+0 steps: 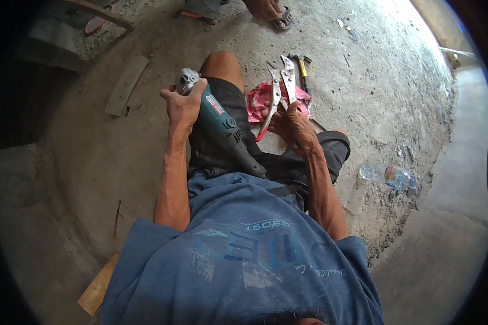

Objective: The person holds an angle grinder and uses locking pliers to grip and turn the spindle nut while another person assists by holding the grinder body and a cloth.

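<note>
My left hand is wrapped round the front end of a teal angle grinder. Its silver gear head shows above my fingers, and the black tail end rests against my lap. In my right hand I grip metal locking pliers with a red part low on one side. Their two silver arms are spread apart and point away from me. Beneath the pliers lies a crumpled pink plastic bag or cloth. A hammer with a yellow and black handle lies just beyond it.
A person's sandalled foot is at the far edge, near a red and black tool. A flat board lies to the left, a wooden piece near left. On the right, a plastic bottle lies on the dusty floor beside a ledge.
</note>
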`<state>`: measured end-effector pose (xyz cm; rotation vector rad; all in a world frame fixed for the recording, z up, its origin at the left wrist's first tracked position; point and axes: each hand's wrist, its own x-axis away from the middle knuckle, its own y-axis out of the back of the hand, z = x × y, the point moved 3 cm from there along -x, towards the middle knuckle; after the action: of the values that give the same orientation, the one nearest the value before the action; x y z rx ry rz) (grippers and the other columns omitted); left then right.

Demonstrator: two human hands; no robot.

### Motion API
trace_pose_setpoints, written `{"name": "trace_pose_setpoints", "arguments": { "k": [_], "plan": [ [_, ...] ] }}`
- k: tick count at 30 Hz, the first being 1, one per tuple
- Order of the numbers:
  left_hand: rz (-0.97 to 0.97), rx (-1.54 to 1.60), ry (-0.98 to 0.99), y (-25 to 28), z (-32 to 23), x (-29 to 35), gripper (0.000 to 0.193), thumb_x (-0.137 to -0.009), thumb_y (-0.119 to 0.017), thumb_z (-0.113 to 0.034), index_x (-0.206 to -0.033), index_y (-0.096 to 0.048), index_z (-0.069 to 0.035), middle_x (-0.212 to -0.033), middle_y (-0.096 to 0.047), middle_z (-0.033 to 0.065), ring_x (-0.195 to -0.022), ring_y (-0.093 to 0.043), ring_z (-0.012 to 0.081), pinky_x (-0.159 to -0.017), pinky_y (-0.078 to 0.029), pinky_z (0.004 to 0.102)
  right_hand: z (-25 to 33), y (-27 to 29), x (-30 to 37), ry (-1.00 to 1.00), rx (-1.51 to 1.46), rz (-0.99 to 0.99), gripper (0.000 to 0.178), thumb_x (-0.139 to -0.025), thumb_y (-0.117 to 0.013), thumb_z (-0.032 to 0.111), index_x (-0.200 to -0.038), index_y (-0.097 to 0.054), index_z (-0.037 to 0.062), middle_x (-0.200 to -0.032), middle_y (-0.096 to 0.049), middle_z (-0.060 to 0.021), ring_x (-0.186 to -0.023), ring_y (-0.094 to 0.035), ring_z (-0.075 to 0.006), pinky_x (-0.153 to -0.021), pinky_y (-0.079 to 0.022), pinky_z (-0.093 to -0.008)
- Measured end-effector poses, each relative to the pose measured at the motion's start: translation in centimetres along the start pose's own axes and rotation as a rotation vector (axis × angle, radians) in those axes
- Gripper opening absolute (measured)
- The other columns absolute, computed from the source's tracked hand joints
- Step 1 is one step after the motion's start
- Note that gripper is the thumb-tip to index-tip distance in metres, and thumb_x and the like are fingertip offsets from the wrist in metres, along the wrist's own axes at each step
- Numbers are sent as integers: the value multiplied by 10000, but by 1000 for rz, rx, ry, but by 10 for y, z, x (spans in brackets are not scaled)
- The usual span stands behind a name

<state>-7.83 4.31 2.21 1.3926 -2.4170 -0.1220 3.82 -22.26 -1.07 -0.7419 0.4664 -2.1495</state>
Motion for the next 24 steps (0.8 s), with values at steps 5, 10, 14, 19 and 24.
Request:
{"name": "trace_pose_setpoints", "arguments": {
  "k": [5,10,14,19,24],
  "plan": [
    [-26,-458,-73,8,-35,24,1077,-736,-832,-427,-1408,-175,98,-1134,-574,360,-1001,-665,401,-890,-540,411,3,-15,-9,69,-16,99,858,-914,-467,688,-1440,-455,11,-1233,-660,-181,-1139,-654,-283,-992,-528,-443],
    [-25,-606,-47,9,-31,19,1110,-786,-727,-568,-1448,-113,77,-1138,-579,401,-979,-646,532,-929,-503,488,-3,-16,-21,119,-102,148,843,-907,-514,664,-1369,-487,-41,-1206,-659,-176,-1083,-660,-258,-965,-544,-453],
    [-103,-952,-240,5,-26,18,986,-840,-676,-539,-1462,-187,50,-1171,-559,391,-1102,-582,517,-995,-454,499,-12,-16,-30,129,-154,151,812,-897,-561,633,-1345,-495,-41,-1175,-656,-155,-1032,-660,-235,-957,-550,-479],
    [-371,-1040,-976,-11,-40,25,705,-880,-695,-330,-1437,-368,-47,-1267,-542,302,-1238,-511,404,-1044,-423,460,-3,-10,-25,164,-245,216,813,-894,-578,621,-1371,-473,-28,-1176,-660,-146,-1034,-658,-241,-949,-544,-540],
    [386,-496,-860,-31,-46,8,371,-948,-634,-265,-1193,-596,11,-1001,-687,177,-933,-681,324,-821,-536,436,9,6,-27,112,-206,310,790,-900,-600,603,-1371,-476,-18,-1166,-656,-150,-1020,-656,-245,-952,-532,-571]
  ]
}}
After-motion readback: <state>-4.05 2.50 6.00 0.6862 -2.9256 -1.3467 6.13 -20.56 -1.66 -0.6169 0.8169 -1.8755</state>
